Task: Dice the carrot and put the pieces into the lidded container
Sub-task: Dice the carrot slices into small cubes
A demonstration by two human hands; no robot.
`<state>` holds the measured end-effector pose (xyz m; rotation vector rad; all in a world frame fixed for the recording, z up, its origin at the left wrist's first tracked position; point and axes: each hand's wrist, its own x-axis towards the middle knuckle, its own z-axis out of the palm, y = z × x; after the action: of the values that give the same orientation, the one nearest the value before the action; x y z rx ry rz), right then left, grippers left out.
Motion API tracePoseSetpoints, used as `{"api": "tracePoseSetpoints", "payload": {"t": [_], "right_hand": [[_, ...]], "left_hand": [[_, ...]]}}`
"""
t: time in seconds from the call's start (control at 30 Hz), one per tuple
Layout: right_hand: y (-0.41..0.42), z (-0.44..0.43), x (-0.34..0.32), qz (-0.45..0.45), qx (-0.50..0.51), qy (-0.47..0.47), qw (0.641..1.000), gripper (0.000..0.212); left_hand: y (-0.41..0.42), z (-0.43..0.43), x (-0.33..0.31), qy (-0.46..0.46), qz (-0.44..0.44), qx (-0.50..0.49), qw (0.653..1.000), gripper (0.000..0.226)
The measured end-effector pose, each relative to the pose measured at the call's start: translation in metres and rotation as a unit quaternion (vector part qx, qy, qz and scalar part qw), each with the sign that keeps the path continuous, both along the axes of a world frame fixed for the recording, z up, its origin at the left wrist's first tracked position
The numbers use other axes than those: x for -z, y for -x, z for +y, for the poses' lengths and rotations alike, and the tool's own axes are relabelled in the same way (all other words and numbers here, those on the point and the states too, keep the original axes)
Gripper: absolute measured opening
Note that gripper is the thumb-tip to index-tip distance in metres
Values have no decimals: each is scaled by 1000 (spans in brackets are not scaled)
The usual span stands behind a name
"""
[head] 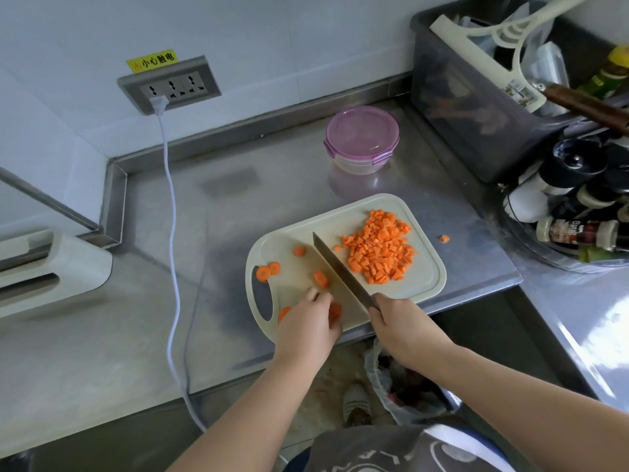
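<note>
A pale cutting board (429,277) lies on the steel counter. A heap of diced carrot (379,248) covers its right half. Several round carrot slices (263,273) lie loose on its left half. My right hand (405,327) grips the handle of a knife (337,267), whose blade lies diagonally across the board with its tip pointing away from me. My left hand (308,327) holds a small stack of carrot slices (335,312) at the board's near edge, left of the blade. The lidded container (361,139), clear with a purple lid snapped on, stands behind the board.
One carrot piece (444,238) lies on the counter right of the board. A dark bin (476,107) of utensils and a tub of spice bottles (575,206) crowd the right side. A white cable (172,212) runs down from the wall socket. A bagged waste bin (401,386) stands below the counter edge.
</note>
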<state>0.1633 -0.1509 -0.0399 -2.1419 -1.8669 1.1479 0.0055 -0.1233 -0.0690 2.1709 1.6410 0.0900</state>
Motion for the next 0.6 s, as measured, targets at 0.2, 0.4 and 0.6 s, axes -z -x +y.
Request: {"api": "tracePoseSetpoints", "payload": {"t": [0.2,0.4,0.6], "right_hand": [[-17,9,-3,-22,40,3,999,26],[-16,8,-4,-11,39,2,999,24],[-14,6,-1,-6,45,-11,999,24]], "left_hand": [[-21,18,-3,-58,60,58,995,25],[-33,46,-6,-86,93,31,991,23],[-27,56,-1,-55,55,-5,997,29]]}}
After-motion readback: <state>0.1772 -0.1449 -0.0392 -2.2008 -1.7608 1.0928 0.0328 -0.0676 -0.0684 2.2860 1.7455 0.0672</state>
